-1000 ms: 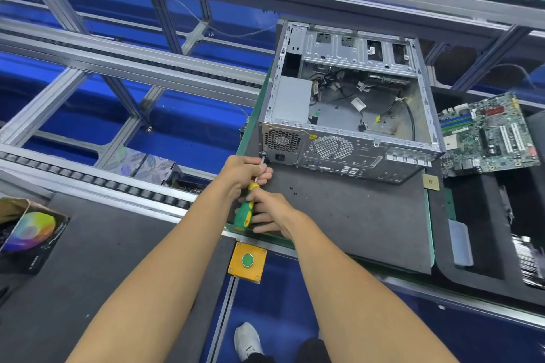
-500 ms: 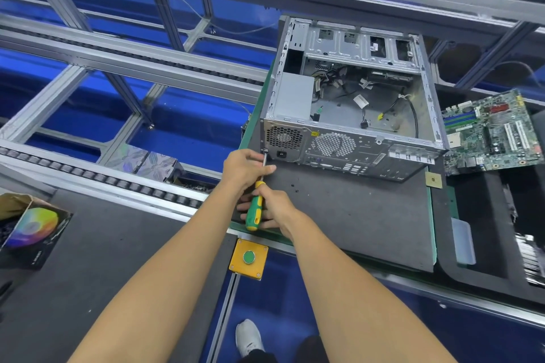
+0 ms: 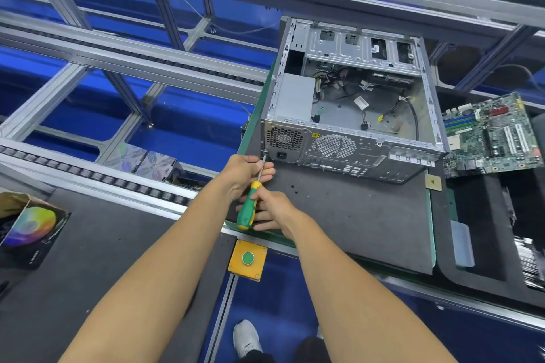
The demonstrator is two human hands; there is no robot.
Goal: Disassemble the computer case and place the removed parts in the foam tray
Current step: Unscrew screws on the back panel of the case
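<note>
**Screw at the case's rear corner came under the driver**

A person worked a green-and-yellow screwdriver (image 3: pixel 247 209) against the back panel of an open computer case (image 3: pixel 348 115), which lay on its side on a dark mat on the desk (image 3: pixel 368 224). The tip met the panel at its lower left corner, just beside the vented power supply (image 3: pixel 284 138). The right hand (image 3: pixel 272 211) wrapped its fingers round the handle; the left hand (image 3: pixel 246 172) pinched the thin metal shaft near the tip, steadying it. A circuit board (image 3: pixel 492 135), already out, rested at the far end of the black foam tray (image 3: pixel 483 280) to the right of the case. Two small dark specks on the mat near the tool may have been loosened screws, though they were too small to tell.

Done well, the step appeared to call for firm pressure straight along the shaft so the tip stayed seated in the screw head, with the guiding fingers kept light enough to let the shaft turn. The screw would likely need catching as it came free, lest it roll off the mat.
</note>
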